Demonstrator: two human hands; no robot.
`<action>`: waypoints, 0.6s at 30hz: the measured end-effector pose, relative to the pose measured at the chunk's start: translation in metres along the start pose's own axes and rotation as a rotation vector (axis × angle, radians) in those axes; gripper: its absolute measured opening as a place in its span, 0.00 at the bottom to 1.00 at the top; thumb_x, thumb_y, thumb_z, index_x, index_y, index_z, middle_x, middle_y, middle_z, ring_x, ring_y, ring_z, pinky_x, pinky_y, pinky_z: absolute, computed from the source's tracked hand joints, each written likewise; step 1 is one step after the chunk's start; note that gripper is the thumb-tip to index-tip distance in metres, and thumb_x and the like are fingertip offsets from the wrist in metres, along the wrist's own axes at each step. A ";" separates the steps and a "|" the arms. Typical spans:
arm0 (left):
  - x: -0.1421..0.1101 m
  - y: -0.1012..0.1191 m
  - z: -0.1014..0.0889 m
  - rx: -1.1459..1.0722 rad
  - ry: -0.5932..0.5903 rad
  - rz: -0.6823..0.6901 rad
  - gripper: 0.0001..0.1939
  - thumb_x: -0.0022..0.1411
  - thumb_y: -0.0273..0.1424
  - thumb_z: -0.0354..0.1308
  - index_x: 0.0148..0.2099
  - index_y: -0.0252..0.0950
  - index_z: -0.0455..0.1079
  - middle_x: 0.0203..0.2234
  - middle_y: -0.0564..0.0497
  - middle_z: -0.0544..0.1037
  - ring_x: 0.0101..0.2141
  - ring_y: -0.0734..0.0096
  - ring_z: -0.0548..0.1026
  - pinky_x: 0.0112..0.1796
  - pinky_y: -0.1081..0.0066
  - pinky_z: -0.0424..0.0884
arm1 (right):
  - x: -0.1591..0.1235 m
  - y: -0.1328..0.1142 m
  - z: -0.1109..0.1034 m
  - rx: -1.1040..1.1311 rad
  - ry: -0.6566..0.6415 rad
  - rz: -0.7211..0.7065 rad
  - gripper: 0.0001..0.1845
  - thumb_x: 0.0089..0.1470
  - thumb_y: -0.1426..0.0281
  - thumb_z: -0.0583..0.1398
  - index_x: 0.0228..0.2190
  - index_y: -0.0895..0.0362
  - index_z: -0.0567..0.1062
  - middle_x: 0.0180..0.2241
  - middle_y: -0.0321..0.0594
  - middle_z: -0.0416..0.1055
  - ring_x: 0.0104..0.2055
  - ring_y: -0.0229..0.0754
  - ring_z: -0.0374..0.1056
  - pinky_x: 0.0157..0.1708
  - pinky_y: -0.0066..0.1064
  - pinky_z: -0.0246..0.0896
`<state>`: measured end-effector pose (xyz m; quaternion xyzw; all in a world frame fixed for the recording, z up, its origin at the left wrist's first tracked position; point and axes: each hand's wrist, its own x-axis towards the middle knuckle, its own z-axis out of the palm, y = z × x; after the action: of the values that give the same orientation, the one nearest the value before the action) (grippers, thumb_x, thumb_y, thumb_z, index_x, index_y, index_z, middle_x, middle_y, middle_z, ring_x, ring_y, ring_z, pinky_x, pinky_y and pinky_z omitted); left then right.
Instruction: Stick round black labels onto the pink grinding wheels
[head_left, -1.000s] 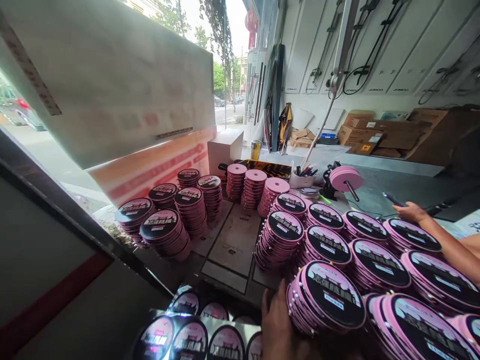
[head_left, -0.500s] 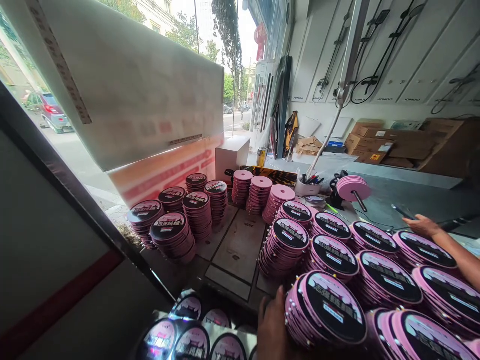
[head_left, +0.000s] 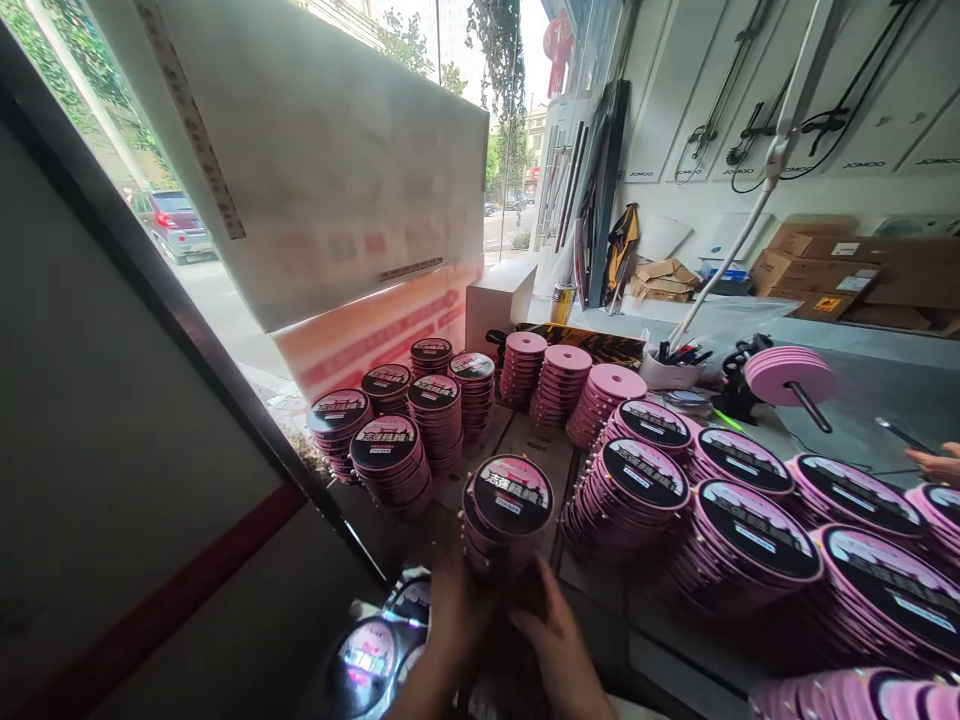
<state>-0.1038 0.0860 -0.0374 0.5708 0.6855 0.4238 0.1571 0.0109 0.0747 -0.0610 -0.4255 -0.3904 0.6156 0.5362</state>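
Note:
Both my hands are at a short stack of pink discs (head_left: 512, 500) with a black and pink printed label on top, in the lower middle of the head view. My left hand (head_left: 454, 620) wraps its near left side; my right hand (head_left: 551, 625) grips low on the right, its fingers partly in shadow. The stack is slightly tilted towards me, and its underside is hidden. Just beyond to the left stand several similar labelled stacks (head_left: 388, 450). To the right are more rows of them (head_left: 754, 530), with small bead-like studs along their edges.
Shiny round label sheets (head_left: 367, 660) lie at the lower left. Plain pink stacks (head_left: 566, 375) stand behind, near a white pen holder (head_left: 671, 370) and pink discs on a black spindle (head_left: 787, 375). At right, another person's hand (head_left: 937, 463) holds a phone (head_left: 896, 432).
The near stack has moved left, away from the right-hand group, into the middle between both my hands. My right hand has come into view. The camera has turned left.

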 end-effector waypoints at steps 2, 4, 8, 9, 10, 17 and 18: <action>0.002 -0.012 -0.004 -0.056 0.090 -0.019 0.36 0.49 0.33 0.58 0.60 0.36 0.53 0.51 0.41 0.68 0.52 0.53 0.66 0.48 0.54 0.63 | 0.011 0.000 0.013 0.049 -0.025 0.040 0.32 0.41 0.72 0.58 0.52 0.55 0.66 0.50 0.43 0.69 0.53 0.47 0.63 0.53 0.43 0.56; 0.000 -0.024 -0.006 -0.064 0.182 -0.059 0.35 0.51 0.35 0.57 0.60 0.36 0.52 0.52 0.40 0.66 0.53 0.53 0.64 0.49 0.54 0.62 | 0.018 -0.003 0.025 0.088 -0.047 0.060 0.32 0.40 0.74 0.57 0.51 0.55 0.67 0.50 0.42 0.70 0.53 0.47 0.64 0.54 0.43 0.55; -0.006 -0.040 -0.007 -0.078 0.237 -0.165 0.29 0.55 0.36 0.55 0.57 0.35 0.55 0.50 0.40 0.67 0.50 0.54 0.66 0.47 0.55 0.64 | 0.026 -0.007 0.040 0.099 -0.081 0.061 0.32 0.41 0.74 0.56 0.51 0.55 0.67 0.49 0.40 0.70 0.53 0.45 0.63 0.54 0.42 0.55; -0.006 -0.041 -0.008 -0.099 0.228 -0.187 0.27 0.55 0.37 0.54 0.56 0.34 0.57 0.49 0.40 0.68 0.49 0.54 0.68 0.46 0.56 0.65 | 0.028 -0.007 0.043 0.094 -0.088 0.056 0.32 0.40 0.74 0.55 0.51 0.54 0.67 0.49 0.40 0.70 0.54 0.45 0.63 0.54 0.42 0.55; -0.006 -0.042 -0.008 -0.117 0.222 -0.207 0.26 0.55 0.37 0.54 0.54 0.34 0.58 0.47 0.41 0.70 0.48 0.55 0.69 0.44 0.57 0.66 | 0.030 -0.007 0.046 0.093 -0.094 0.049 0.32 0.40 0.74 0.55 0.51 0.54 0.67 0.50 0.40 0.70 0.54 0.45 0.63 0.54 0.42 0.55; -0.002 -0.042 -0.015 -0.171 0.217 -0.315 0.25 0.53 0.41 0.55 0.51 0.34 0.60 0.43 0.42 0.71 0.44 0.55 0.70 0.41 0.58 0.68 | 0.037 -0.012 0.055 0.052 -0.153 0.055 0.33 0.36 0.74 0.56 0.50 0.57 0.68 0.47 0.43 0.72 0.52 0.48 0.65 0.53 0.44 0.55; -0.004 -0.042 -0.015 -0.178 0.224 -0.321 0.25 0.53 0.41 0.55 0.51 0.34 0.59 0.43 0.42 0.70 0.44 0.55 0.70 0.40 0.58 0.68 | 0.036 -0.014 0.054 -0.003 -0.143 0.037 0.34 0.37 0.73 0.55 0.51 0.57 0.66 0.48 0.43 0.71 0.52 0.49 0.65 0.53 0.44 0.55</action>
<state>-0.1403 0.0770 -0.0619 0.3876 0.7406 0.5131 0.1952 -0.0378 0.1112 -0.0334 -0.3883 -0.4208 0.6536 0.4950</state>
